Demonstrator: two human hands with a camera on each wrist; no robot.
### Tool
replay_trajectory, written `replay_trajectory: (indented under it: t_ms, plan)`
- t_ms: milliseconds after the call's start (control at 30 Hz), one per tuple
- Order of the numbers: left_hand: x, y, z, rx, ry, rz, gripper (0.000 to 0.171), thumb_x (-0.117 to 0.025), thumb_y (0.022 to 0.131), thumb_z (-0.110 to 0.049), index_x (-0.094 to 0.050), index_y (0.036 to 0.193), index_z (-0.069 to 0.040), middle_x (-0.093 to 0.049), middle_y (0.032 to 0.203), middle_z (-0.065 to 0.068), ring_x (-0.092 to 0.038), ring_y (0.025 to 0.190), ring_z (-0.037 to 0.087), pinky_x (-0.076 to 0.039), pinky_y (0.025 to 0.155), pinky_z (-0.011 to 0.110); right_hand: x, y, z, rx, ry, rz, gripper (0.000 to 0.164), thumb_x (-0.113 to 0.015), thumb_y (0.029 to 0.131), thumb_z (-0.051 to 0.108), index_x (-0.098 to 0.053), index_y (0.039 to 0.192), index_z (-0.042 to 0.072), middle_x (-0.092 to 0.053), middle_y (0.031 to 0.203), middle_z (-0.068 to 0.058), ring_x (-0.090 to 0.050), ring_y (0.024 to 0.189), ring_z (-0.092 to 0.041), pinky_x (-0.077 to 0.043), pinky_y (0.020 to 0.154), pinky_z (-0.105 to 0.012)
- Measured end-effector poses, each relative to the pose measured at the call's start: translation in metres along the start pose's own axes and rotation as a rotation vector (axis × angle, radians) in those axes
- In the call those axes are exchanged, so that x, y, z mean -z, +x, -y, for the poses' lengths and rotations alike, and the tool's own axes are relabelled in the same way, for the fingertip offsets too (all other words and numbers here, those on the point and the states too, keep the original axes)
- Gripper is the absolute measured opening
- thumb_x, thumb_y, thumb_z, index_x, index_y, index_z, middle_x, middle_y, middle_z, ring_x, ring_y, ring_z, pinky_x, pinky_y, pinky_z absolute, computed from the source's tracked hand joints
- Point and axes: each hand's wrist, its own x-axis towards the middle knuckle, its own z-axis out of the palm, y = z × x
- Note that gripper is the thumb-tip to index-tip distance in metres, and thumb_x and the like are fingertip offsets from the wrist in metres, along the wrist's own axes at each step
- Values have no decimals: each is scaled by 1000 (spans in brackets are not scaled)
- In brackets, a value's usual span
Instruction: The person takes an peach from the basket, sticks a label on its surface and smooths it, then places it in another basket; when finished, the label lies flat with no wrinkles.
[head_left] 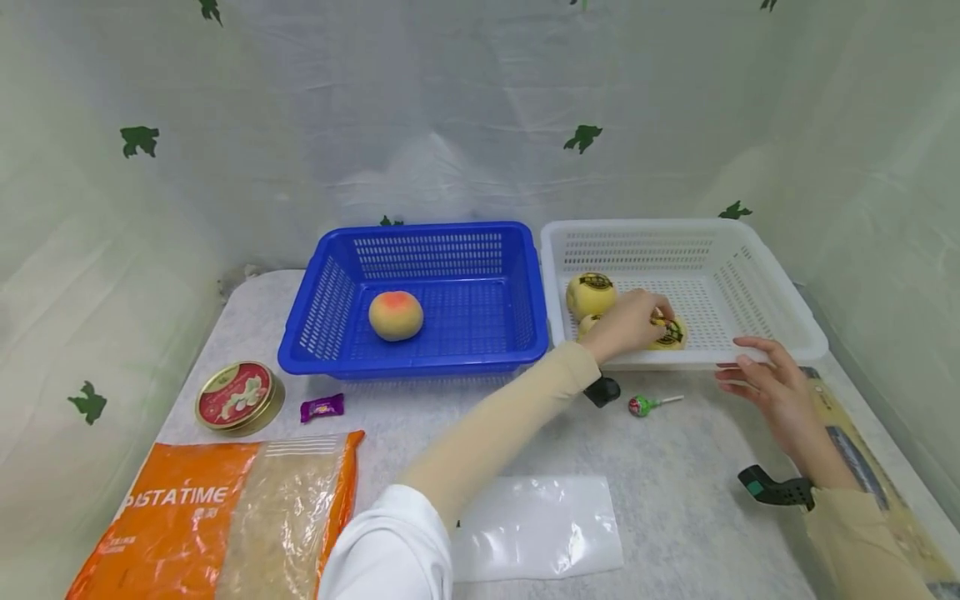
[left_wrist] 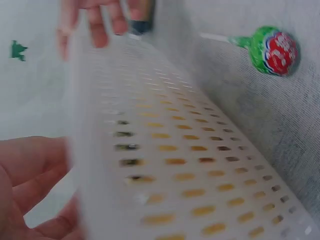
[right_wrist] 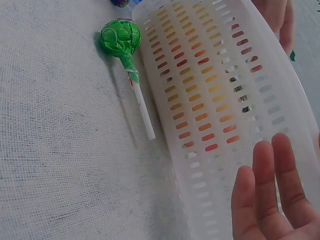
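Note:
My left hand reaches over the front rim into the white basket, its fingers curled over a yellow peach with a dark printed label. A second labelled peach sits behind that hand, and part of another shows under the wrist. Yellow and reddish patches of the fruit show through the slots of the basket wall in the right wrist view. At the basket's front right corner is my right hand, fingers extended and spread near the rim, nothing in its grasp.
Left of the white basket stands a blue basket holding one peach. A lollipop lies before the white basket. Further left are a purple-wrapped candy, a round tin and an orange bag. A white plastic sheet lies in front.

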Motion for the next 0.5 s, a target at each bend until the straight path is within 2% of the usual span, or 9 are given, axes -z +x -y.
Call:
replay_trajectory:
  t_ms: [100,200,333,500]
  plan:
    - [14,-12,3,-39,-124,-51,24,-59,87,-13,-61,111,-12,-59,106,0,-52,94,7,-39,75,12,0,0,0,-19,-14,-15,27,-43,94,3,-44,121,5,-66,94,-6,-63,84,-17,-51,71,-25]
    - [32,-31,11,-86,-284,-103,26,-58,87,-10,-59,113,-10,-58,108,4,-54,93,9,-41,76,12,0,0,1,-30,-36,-28,28,-45,94,4,-44,121,5,-66,95,-6,-63,84,-17,-51,70,-25]
    - [56,-66,28,-110,-455,-150,29,-57,88,-11,-56,117,-10,-56,110,4,-53,96,11,-43,79,16,1,-1,3,-24,-60,-6,30,-45,94,5,-41,124,1,-65,95,-6,-63,84,-15,-51,71,-23]
    - [83,-115,57,-78,-569,-209,32,-60,87,-13,-55,119,-11,-57,112,4,-54,100,14,-46,82,25,-3,-3,8,-3,-77,58,29,-41,95,3,-40,123,0,-66,91,-8,-63,81,-16,-51,70,-24]
